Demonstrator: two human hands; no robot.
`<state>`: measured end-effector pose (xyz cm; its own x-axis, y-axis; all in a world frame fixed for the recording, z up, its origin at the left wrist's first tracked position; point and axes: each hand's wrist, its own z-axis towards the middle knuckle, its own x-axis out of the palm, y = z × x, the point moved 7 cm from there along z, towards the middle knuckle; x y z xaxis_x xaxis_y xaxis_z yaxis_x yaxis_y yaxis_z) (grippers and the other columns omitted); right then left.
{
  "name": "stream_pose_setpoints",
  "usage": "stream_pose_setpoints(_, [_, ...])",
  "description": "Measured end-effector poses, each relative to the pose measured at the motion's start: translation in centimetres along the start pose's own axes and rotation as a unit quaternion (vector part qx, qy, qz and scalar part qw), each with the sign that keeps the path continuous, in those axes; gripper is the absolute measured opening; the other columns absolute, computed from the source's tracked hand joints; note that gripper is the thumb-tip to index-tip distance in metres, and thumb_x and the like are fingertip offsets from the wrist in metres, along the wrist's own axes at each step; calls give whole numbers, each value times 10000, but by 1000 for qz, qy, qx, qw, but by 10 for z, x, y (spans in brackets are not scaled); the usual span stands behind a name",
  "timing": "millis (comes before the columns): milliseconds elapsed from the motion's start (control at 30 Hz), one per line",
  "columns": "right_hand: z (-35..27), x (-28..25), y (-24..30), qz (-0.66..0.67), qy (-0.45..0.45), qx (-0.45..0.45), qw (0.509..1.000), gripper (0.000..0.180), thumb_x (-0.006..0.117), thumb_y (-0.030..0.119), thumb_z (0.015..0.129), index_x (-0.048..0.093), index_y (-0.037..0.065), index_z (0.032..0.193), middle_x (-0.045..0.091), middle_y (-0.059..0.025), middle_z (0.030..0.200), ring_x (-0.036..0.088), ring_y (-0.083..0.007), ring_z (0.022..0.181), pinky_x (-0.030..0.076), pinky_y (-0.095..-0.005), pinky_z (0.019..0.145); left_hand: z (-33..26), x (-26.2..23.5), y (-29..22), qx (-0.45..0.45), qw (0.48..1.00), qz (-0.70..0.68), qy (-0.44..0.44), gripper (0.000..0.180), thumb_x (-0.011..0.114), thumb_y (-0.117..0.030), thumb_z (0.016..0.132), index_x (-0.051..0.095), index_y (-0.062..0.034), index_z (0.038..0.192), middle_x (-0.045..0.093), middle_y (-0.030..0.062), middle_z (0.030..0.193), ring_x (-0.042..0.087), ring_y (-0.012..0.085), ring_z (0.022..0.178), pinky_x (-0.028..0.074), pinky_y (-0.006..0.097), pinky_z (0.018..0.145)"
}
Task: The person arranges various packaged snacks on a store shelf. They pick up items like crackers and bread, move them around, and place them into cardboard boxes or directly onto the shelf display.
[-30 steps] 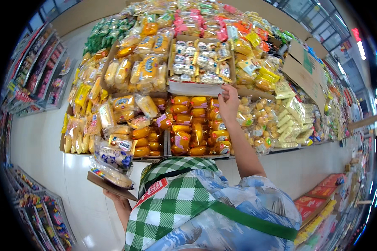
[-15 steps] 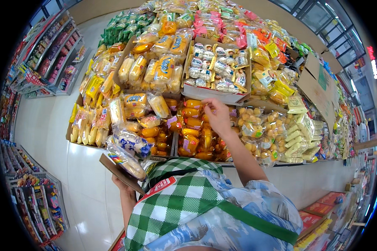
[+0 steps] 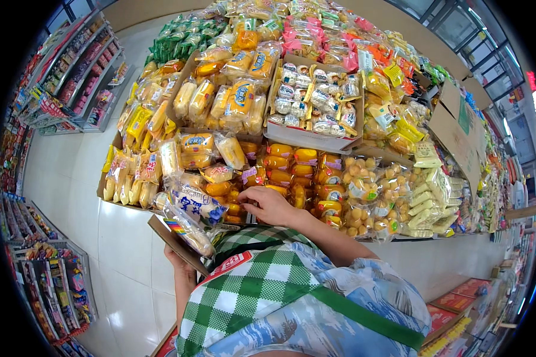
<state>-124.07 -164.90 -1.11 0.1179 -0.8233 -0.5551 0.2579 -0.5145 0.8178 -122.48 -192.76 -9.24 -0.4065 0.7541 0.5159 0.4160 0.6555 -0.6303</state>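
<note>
The right hand [image 3: 272,205] has come down and toward the person since a second ago: then it was raised against the edge of the cardboard box of small round wrapped sweets [image 3: 315,101], half a second ago it was over the upper orange packets, and now it rests low on the near edge of the orange snack packets [image 3: 289,169], just above the green-checked apron [image 3: 250,285]. Its fingers are curled and pressed down onto the packets at the near left of that stack; whether they pinch one packet cannot be told, since the fingertips are hidden among the wrappers.

The left hand [image 3: 181,268] stays low at the near left, under a flat brown cardboard tray [image 3: 175,241] that it grips from below, fingers wrapped around the tray's near edge. On the tray lie clear bags of bread rolls [image 3: 190,211], tilted up to the right and touching the front of the display. The tray has risen slightly and moved closer to the display compared with the earliest picture.

Behind, the display table of yellow cake bags [image 3: 232,101] fills the far side, and shelving racks [image 3: 71,77] stand at the far left across the pale tiled floor [image 3: 71,190].
</note>
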Motion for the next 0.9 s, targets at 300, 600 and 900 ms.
stream_pose_setpoints(300, [27, -116, -27, 6, -228, 42, 973, 180, 597, 112, 823, 623, 50, 990, 642, -106, 904, 617, -240, 820, 493, -325, 741, -3, 1, 0, -21, 992, -85, 86, 395, 523, -337, 842, 563, -45, 1106, 611, 90, 1054, 570, 255, 1002, 442, 414, 908])
stream_pose_setpoints(600, [29, -16, -5, 403, -20, 124, 907, 374, 514, 119, 925, 431, 66, 1286, 564, -88, 1180, 532, -119, 1025, 432, -279, 907, -3, 34, 6, -42, 966, -121, 223, 350, 497, -408, 898, 578, -108, 1056, 623, 54, 1006, 580, 234, 989, 460, 397, 886])
stream_pose_setpoints(900, [14, 48, 18, 554, -28, 199, 808, 441, 524, 163, 945, 379, 15, 1334, 540, -39, 1174, 503, -105, 1049, 400, -243, 928, -19, 55, 7, -55, 979, -54, 190, 472, 467, -432, 925, 508, -77, 1233, 560, 89, 1206, 504, 267, 1140, 369, 435, 1013])
